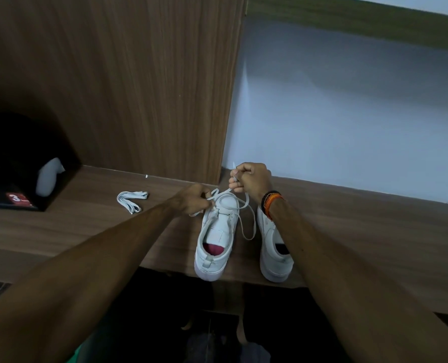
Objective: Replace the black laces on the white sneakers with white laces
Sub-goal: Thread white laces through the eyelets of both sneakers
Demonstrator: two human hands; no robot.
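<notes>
On the wooden shelf (92, 231) stand 2 white sneakers (217, 239), side by side. There are 2 white laces: 1 being threaded through the left sneaker (246, 218) and 1 folded bundle (131, 200) lying apart. 2 hands (194, 199) work there, 1 black box (21, 163) sits at left, and 2 wristbands (271, 201), perhaps more, circle the right wrist.

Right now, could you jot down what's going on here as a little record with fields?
activity: threading a white lace into the left sneaker
left hand: pinches the lace at the sneaker's front eyelets
right hand: grips the lace's other end, raised above the toe
right sneaker: stands beside the first, partly hidden by the right forearm
spare lace: folded bundle lying on the wooden shelf, left of the sneakers
black laces: none visible
wristbands: black and orange, on the right wrist
</notes>
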